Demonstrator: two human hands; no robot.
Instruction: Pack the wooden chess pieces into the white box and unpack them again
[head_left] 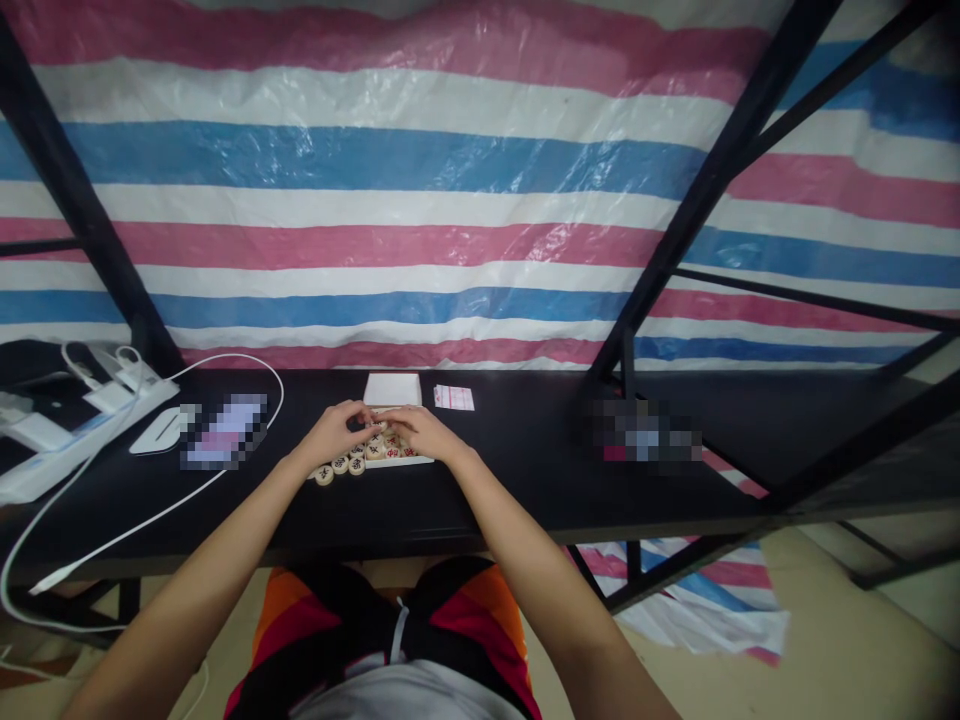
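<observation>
Round xiangqi pieces with black and red characters lie in a shallow white box on the black table. Several more pieces sit on the table just left of the box. My left hand is over the box's left side, thumb and fingers closed together near a piece; what they hold is too small to make out. My right hand reaches over the box from the right, its fingers bent down on the pieces, their tips partly hidden. A white lid or tray lies just behind the box.
Printed paper slips lie right of the lid. At the left are a blurred phone, a white cable, a power strip and a white flat object. Blurred items stand at the right. Black frame posts rise on both sides.
</observation>
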